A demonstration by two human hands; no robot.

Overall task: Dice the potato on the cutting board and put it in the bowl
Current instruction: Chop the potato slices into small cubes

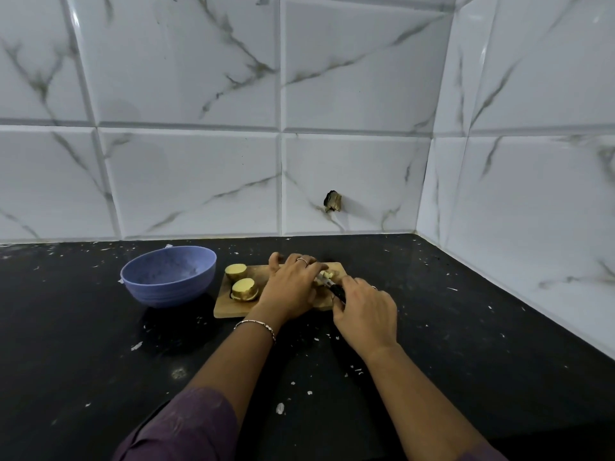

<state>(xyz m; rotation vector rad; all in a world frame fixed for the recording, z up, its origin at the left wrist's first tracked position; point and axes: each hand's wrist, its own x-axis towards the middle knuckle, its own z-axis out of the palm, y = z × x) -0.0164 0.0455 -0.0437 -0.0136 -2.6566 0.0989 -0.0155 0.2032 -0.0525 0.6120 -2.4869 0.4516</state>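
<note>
On the cutting board [229, 309], left hand [293, 287] clamps the potato pieces [329, 273] with curled fingers; right hand [366, 314] grips the knife [336, 290]. Bowl [168, 274] stands left, on the desk [100, 344].

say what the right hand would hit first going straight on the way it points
Probably the pale cut potato pieces on the wooden cutting board, just before the left hand over them; depth unclear.

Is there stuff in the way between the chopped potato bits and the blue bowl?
Yes. Two potato chunks sit on the board's left end, between the diced bits and the bowl. The left hand lies there too.
</note>
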